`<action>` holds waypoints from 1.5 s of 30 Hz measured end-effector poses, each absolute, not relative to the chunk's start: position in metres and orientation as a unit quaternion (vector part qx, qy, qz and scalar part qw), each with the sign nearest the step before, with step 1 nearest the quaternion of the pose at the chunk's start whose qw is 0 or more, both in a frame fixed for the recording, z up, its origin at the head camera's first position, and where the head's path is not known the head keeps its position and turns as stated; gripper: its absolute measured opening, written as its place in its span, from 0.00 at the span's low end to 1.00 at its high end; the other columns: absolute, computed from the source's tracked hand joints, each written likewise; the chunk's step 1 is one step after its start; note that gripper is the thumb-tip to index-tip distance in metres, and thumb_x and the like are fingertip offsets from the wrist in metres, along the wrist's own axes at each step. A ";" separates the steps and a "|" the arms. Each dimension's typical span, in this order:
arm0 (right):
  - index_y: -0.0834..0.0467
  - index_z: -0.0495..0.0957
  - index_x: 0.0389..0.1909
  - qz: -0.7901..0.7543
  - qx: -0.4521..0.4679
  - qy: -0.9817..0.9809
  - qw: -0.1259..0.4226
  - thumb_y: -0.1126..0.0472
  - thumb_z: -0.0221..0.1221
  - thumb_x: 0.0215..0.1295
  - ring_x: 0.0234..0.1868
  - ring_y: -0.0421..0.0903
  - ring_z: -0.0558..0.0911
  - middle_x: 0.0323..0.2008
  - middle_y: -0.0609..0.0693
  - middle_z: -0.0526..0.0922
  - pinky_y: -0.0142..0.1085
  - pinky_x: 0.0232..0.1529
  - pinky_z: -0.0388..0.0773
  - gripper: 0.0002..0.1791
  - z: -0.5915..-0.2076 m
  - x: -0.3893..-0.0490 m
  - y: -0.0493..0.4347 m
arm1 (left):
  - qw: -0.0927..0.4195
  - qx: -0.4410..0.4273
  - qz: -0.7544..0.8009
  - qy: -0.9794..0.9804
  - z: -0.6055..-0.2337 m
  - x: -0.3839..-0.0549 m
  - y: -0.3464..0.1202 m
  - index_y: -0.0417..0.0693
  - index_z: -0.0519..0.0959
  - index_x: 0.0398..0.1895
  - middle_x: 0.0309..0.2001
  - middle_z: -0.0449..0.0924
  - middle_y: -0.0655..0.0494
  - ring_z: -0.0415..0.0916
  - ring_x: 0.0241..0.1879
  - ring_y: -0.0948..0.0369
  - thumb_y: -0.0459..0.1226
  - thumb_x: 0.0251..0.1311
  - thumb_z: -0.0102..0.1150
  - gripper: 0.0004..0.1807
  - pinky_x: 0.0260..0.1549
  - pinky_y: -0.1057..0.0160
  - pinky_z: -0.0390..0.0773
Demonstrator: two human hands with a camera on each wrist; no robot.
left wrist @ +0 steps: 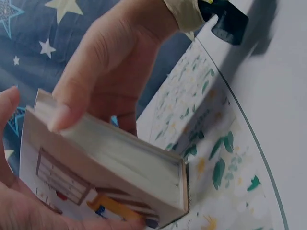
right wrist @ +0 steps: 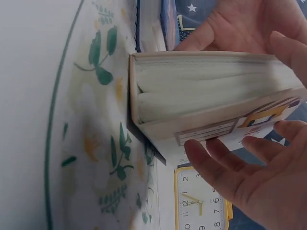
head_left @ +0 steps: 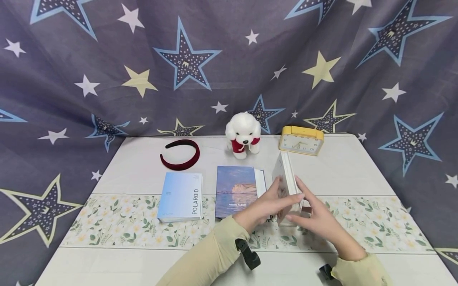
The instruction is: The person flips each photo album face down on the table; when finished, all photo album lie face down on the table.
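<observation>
A thick white photo album (head_left: 285, 178) with a drawn picture on its cover stands on edge between both hands, its page edges turned towards me. My left hand (head_left: 264, 204) holds it from the left, the thumb lying across the page edges. From the right, my right hand (head_left: 318, 218) grips it, with fingers against the illustrated cover (right wrist: 211, 132). Just left of it lies a blue seascape photo album (head_left: 236, 190), partly behind my left hand. Farther left is a pale blue album (head_left: 181, 196) marked POLAROID.
At the back sit a dark red headband (head_left: 195, 157), a white plush dog (head_left: 244, 133) in red, and a yellow alarm clock (head_left: 301, 142), apparently upside down. A brownish item (head_left: 306, 206) shows beside the held album, mostly hidden. A floral strip (head_left: 118, 222) crosses the white table.
</observation>
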State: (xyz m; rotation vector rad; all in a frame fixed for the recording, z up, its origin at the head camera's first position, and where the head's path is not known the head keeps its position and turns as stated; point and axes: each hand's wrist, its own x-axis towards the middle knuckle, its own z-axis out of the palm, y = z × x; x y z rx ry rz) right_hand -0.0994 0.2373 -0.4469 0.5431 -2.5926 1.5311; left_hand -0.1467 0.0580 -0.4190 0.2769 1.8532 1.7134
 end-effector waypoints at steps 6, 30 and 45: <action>0.42 0.46 0.78 0.504 0.172 -0.846 0.012 0.58 0.70 0.57 0.60 0.57 0.71 0.71 0.59 0.61 0.52 0.50 0.78 0.54 -0.454 -0.098 0.234 | 0.296 0.077 0.638 0.706 -0.415 -0.143 0.057 0.49 0.32 0.79 0.76 0.43 0.38 0.59 0.68 0.43 0.50 0.52 0.70 0.64 0.59 0.43 0.68; 0.47 0.33 0.78 0.566 0.124 -0.810 -0.085 0.61 0.67 0.60 0.69 0.72 0.56 0.74 0.69 0.43 0.60 0.63 0.59 0.59 -0.471 -0.106 0.257 | 0.211 0.138 0.746 0.617 -0.415 -0.141 0.050 0.63 0.51 0.76 0.63 0.68 0.44 0.81 0.42 0.52 0.25 0.52 0.52 0.47 0.30 0.59 0.83; 0.42 0.19 0.75 0.629 0.085 -0.768 -0.081 0.67 0.65 0.60 0.71 0.72 0.51 0.76 0.64 0.37 0.21 0.53 0.66 0.65 -0.469 -0.105 0.269 | 0.241 0.103 0.785 0.561 -0.432 -0.148 0.045 0.56 0.46 0.79 0.62 0.71 0.43 0.81 0.41 0.53 0.23 0.55 0.49 0.48 0.33 0.58 0.83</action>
